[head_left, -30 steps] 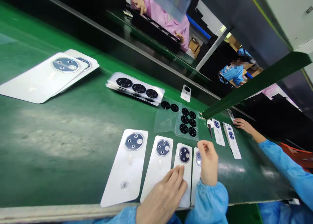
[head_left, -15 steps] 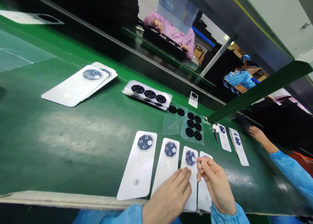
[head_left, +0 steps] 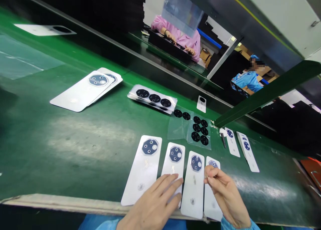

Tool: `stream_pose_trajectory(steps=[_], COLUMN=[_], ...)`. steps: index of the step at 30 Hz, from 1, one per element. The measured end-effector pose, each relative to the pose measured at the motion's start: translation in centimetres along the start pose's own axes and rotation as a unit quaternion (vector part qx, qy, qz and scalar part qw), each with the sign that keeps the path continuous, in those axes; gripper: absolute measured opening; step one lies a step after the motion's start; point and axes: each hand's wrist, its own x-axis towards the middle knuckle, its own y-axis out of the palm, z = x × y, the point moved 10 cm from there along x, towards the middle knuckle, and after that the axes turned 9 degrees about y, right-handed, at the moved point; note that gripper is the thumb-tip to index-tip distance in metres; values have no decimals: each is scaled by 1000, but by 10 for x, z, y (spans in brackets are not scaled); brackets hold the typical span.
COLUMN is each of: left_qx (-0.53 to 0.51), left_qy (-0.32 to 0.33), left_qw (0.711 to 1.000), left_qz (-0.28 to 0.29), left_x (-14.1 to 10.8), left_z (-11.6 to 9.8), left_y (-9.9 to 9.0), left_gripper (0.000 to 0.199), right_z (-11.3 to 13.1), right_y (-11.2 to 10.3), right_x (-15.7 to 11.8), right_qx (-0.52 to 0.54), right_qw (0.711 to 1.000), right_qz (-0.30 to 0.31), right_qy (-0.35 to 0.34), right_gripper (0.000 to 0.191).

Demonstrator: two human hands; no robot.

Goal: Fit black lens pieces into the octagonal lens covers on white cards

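Observation:
Several white phone back panels lie in a row near the front edge, each with a dark octagonal camera piece near its top. My left hand (head_left: 156, 200) lies with fingers stretched out over the lower part of the second phone back panel (head_left: 173, 167). On its left is a larger-looking phone back panel (head_left: 140, 171); on its right, a third phone back panel (head_left: 193, 191) is uncovered. My right hand (head_left: 225, 193) is closed in a pinch over the fourth phone back panel (head_left: 212, 203), hiding its middle. What the fingertips hold, if anything, I cannot make out.
Black octagonal pieces lie on clear sheets (head_left: 178, 131), beside a stack of sheets (head_left: 152, 98). Stacked panels (head_left: 75, 94) lie at left, more panels (head_left: 248, 153) at right near tweezers (head_left: 223, 140). A green post (head_left: 265, 93) slants across. Co-workers (head_left: 185, 42) sit beyond.
My left hand has moved left from the third panel onto the second. My right hand has shifted slightly right and down, still pinched. The co-worker's arm at the right has left view.

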Motion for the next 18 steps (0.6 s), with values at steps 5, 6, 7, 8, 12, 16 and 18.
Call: stream_pose_trajectory(steps=[5,6,7,8,12,16,18], left_qx=[3,14,27,40,77,89,91], left_qy=[0,1,-1,-4,-24,-17,-9], left_qw=[1000,1000,1000,999,997,996,996], left_qz=[-7,-11,-14,-16,-10,-12,-5], left_x=[0,0,0,0,-2,-2,0], left_z=[4,5,7,9,15,14,13], left_y=[-3,-3,-2,0,13,15,13], left_gripper=[26,27,28,29,30,31,34], right_z=[-1,-4,-7,-10,-15,-16,-12], right_y=[11,15,21,26,37,51,58], right_x=[9,11,14,16,24,32,34], right_qx=[-80,-92,-99,-103,-106,-101,-119], right_qw=[996,995,995,994,993,995,993], right_qz=[-28,-28,-24,-22,-48,-19,-4], right_qy=[-12,-15,-16,-17,-28,-7,-19], right_gripper=[26,28,31,33,36,34,30])
